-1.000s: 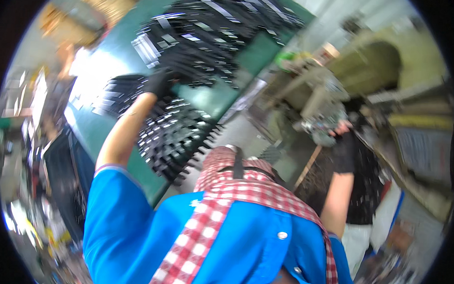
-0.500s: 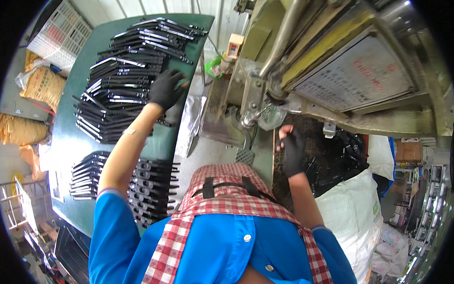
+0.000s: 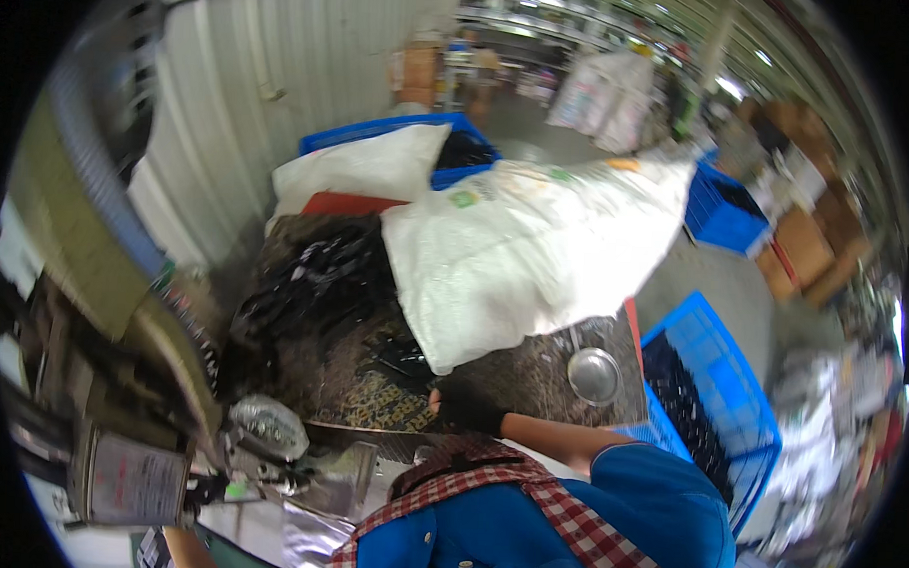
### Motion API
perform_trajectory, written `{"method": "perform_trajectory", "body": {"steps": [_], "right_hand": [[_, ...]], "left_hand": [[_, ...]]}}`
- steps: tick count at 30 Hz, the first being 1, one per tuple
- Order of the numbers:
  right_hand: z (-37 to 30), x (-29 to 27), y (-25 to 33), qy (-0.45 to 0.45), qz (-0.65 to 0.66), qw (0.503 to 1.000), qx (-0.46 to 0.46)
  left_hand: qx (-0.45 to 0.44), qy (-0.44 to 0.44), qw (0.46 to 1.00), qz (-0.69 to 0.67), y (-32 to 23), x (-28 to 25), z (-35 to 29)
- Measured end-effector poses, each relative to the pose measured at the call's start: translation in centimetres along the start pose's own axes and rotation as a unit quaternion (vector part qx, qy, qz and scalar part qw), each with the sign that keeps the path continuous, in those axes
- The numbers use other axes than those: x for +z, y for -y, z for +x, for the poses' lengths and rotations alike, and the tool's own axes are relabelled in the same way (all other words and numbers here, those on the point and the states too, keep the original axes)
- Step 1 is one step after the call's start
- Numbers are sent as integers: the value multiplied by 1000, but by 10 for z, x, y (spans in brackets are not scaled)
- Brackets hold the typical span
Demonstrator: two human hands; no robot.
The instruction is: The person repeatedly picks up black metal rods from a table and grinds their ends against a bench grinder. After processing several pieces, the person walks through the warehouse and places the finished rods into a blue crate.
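My right hand [image 3: 467, 405], in a black fingerless glove, is low over the near edge of a dark, worn tabletop [image 3: 370, 406]. One bare fingertip shows; the other fingers are blurred or hidden, so I cannot tell if it grips anything. Just beyond it lie a few black parts [image 3: 404, 357], and a larger heap of glossy black parts [image 3: 325, 269] is farther left. Of my left arm only the forearm [image 3: 190, 553] shows at the lower left; that hand is hidden behind the machine.
A white woven sack [image 3: 546, 257] lies across the tabletop. A round metal dish [image 3: 594, 376] sits at the right. Beyond the right edge stands a blue crate [image 3: 707, 353] with black parts in it. The press machine [image 3: 132, 478] is close on the left, near a corrugated wall [image 3: 312, 69].
My view has swung right, from the green table and machine to the dark tabletop and sack. My left hand has left view. My right hand is now at the tabletop's near edge.
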State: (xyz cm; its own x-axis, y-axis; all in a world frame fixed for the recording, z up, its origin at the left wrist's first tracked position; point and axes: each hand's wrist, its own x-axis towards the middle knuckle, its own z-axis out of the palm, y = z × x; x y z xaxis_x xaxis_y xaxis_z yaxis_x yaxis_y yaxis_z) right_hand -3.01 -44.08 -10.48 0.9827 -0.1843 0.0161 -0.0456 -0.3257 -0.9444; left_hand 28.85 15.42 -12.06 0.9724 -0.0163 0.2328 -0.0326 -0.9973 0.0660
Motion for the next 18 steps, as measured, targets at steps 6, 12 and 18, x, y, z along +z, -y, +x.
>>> {"method": "perform_trajectory", "body": {"steps": [6, 12, 18], "right_hand": [[-119, -36, -31, -179, 108, 964, 163], [-203, -61, -56, -218, 90, 942, 237], [-250, -108, -72, -352, 162, 899, 202]], "left_hand": [[13, -28, 999, 19, -22, 2, -17], [93, -131, 979, -122, -107, -38, -117], [292, 125, 862, -396, -283, -66, -258]]}}
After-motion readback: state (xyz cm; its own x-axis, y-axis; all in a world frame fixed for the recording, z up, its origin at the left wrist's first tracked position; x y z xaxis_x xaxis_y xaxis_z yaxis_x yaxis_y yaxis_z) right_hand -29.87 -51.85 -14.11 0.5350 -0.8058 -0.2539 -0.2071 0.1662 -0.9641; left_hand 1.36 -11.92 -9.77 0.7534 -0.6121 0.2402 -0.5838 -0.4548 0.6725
